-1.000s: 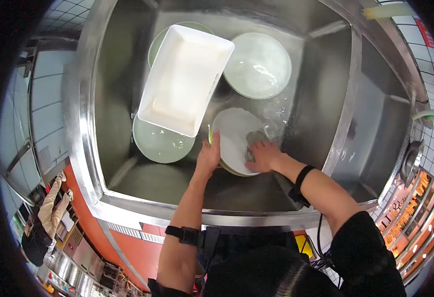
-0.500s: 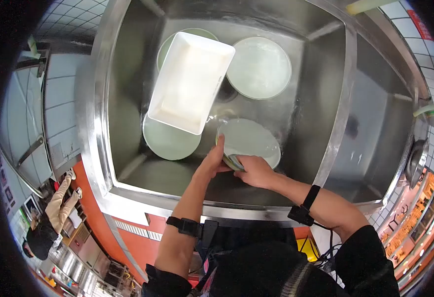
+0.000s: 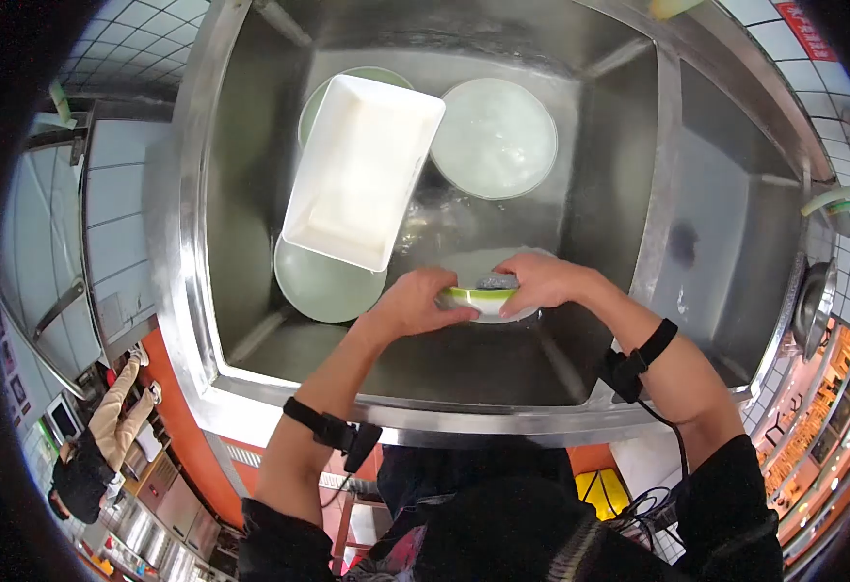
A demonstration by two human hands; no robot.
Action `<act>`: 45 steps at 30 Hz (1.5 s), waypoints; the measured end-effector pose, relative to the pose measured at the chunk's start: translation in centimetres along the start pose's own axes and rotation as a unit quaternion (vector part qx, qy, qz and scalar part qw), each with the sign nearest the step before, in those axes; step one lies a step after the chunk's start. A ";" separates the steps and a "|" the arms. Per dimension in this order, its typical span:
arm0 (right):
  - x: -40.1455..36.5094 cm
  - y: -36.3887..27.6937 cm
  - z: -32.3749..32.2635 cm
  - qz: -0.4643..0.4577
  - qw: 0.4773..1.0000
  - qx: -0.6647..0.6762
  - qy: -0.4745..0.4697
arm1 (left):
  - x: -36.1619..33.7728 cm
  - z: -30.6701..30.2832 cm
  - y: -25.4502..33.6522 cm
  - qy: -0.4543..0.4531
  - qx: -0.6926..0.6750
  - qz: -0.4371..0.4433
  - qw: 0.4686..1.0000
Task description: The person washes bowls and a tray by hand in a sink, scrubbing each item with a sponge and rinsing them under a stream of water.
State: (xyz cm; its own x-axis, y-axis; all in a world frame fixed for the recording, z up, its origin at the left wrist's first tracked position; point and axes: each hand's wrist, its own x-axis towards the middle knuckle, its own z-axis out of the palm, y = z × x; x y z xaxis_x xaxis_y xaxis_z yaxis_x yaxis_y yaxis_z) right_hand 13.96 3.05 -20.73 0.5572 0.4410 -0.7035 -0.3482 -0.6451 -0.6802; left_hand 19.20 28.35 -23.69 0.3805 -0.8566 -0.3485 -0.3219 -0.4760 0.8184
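Note:
Near the front of the steel sink, my left hand [image 3: 417, 304] grips the left side of a white bowl with a green rim [image 3: 478, 303]. My right hand [image 3: 539, 281] holds the bowl's right side, with a grey scrubber [image 3: 497, 281] at its fingers. Just behind and beneath the bowl lies a pale plate [image 3: 483, 260], partly hidden by it and my hands. A white rectangular tub [image 3: 362, 170] rests on two pale green plates, one at its back and one [image 3: 330, 281] at its front. Another round plate [image 3: 496, 138] lies right of the tub.
The sink's steel front rim [image 3: 415, 417] runs before my body. A second basin [image 3: 721, 233] adjoins on the right, with a hose [image 3: 847, 197] and a metal pan [image 3: 815, 310] beyond it. Another person [image 3: 90, 466] is at the far lower left.
Both hands have moved apart and slightly right. The bowl has turned from steeply tilted to show its green-rimmed side. The camera view has shifted slightly.

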 end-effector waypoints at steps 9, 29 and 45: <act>-1.5 -1.6 -2.3 0.045 0.925 0.134 0.352 | 1.7 3.5 0.0 0.136 -0.226 -0.116 0.958; 9.3 3.0 5.4 0.092 0.854 0.319 0.401 | 1.4 2.9 -4.3 0.366 -0.311 -0.245 0.842; 6.4 -0.8 12.3 0.319 0.588 0.726 0.159 | 1.6 3.9 -3.5 0.344 -0.484 -0.247 0.765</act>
State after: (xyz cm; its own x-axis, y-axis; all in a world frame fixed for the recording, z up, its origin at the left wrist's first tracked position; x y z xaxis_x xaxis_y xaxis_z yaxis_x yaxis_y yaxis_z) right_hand 8.56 14.04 -27.23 -0.0038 0.1099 -0.9939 -0.7101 0.6996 0.0801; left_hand 17.60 27.87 -28.90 0.7216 -0.1531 -0.6751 0.6764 -0.0517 0.7347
